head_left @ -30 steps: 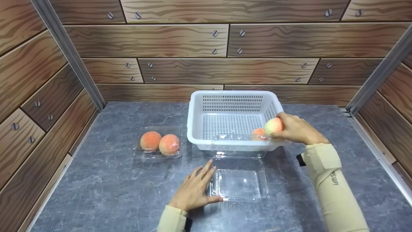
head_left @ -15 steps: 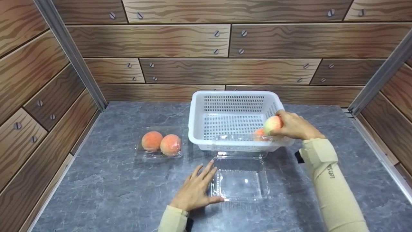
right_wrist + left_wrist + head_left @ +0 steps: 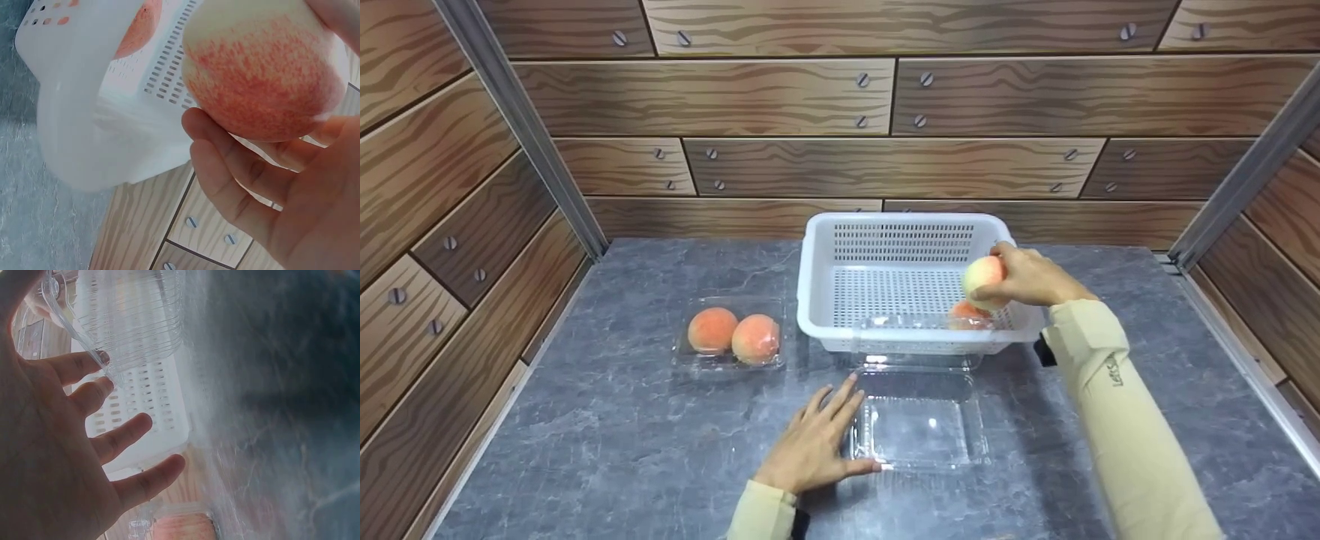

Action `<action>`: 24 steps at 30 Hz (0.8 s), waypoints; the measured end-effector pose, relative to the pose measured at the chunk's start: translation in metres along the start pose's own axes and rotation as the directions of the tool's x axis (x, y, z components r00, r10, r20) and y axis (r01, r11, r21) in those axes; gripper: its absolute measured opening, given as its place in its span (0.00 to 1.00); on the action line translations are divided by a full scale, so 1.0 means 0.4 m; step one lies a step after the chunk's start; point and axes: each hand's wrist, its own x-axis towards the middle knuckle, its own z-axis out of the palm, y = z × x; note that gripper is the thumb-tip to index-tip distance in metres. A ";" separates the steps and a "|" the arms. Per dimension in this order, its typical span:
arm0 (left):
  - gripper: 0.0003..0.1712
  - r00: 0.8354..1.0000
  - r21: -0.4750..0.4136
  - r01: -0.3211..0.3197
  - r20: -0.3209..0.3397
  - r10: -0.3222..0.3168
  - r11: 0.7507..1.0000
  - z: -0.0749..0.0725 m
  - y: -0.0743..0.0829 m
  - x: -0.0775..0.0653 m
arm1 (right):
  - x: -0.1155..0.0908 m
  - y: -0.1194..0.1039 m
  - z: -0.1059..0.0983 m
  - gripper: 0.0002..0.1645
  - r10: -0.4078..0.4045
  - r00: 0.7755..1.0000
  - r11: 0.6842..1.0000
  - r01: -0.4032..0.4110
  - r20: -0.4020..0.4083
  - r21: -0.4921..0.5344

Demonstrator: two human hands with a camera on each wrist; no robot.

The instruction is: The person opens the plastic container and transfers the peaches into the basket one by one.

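My right hand (image 3: 1035,276) grips a yellow and red peach (image 3: 984,282) above the right end of the white plastic basket (image 3: 804,300). Close up in the right wrist view, the fingers curl round this peach (image 3: 264,73). A second peach (image 3: 969,315) lies in the basket below it. My left hand (image 3: 813,442) rests with spread fingers at the left edge of a clear plastic clamshell box (image 3: 919,427). The box stands open with nothing in it, its raised lid overlapping the basket's front wall. Straight fingers of the left hand (image 3: 67,416) touch the box's edge in the left wrist view.
Another clear clamshell box (image 3: 682,364) with two peaches (image 3: 712,330) stands left of the basket. Wood-patterned panels (image 3: 780,97) enclose the grey marbled table (image 3: 622,450) at the back and sides.
My right hand has lifted the peach a little and moved it left over the basket, showing more of the peach below. The left hand has stayed at the box.
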 end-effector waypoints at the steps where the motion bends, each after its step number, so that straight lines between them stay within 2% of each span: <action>1: 0.58 1.000 -0.001 0.001 0.000 -0.001 1.000 0.000 0.000 0.000 | 0.003 0.000 0.001 0.41 0.002 1.000 1.000 -0.003 0.001 0.003; 15: 0.58 1.000 -0.016 -0.002 0.004 0.002 1.000 0.001 -0.001 0.001 | 0.044 -0.002 0.012 0.41 0.021 0.999 1.000 -0.022 -0.025 -0.016; 24: 0.58 1.000 0.000 -0.012 -0.005 0.012 1.000 0.003 -0.003 0.002 | 0.071 -0.006 0.028 0.41 0.052 0.999 0.999 -0.051 -0.013 0.015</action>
